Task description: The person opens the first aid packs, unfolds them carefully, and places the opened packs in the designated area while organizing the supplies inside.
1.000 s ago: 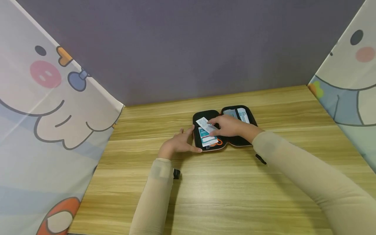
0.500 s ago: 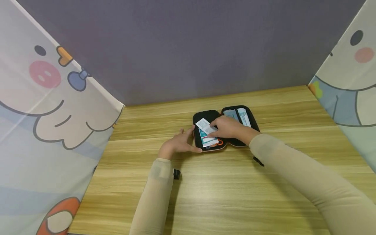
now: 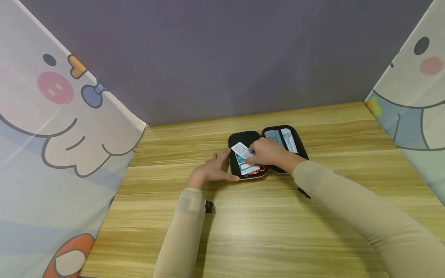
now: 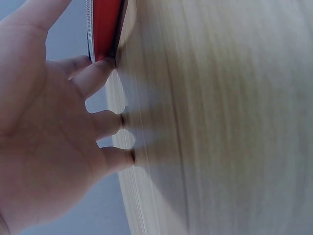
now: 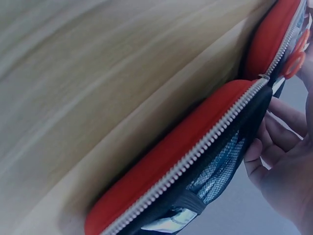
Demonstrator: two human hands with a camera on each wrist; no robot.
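Note:
A red zippered case (image 3: 243, 136) with black lining lies spread flat like a book, its red shell (image 5: 186, 147) filling much of the right wrist view. My right hand (image 3: 267, 151) pinches a small white printed packet (image 3: 240, 149) over the case's left half. Beneath that packet lies a teal-and-white packet (image 3: 248, 168), and beside it show the orange handles of scissors (image 3: 262, 168). My left hand (image 3: 210, 170) steadies the left edge, thumb and index finger spread along it. In the left wrist view the left palm (image 4: 49, 117) faces the camera, fingers extended against the red case wall (image 4: 105, 29).
In the case's right half, a mesh pocket (image 5: 222, 164) and a dark strap (image 5: 190, 200) hold more packets. The wood-grain table (image 3: 257, 231) meets a grey panel (image 3: 226, 58) behind, and cartoon-printed cloths (image 3: 21, 162) hang at both sides.
The right hand has brought the white packet slightly down and nearer, over the teal-and-white one. The left hand stays at the case's edge.

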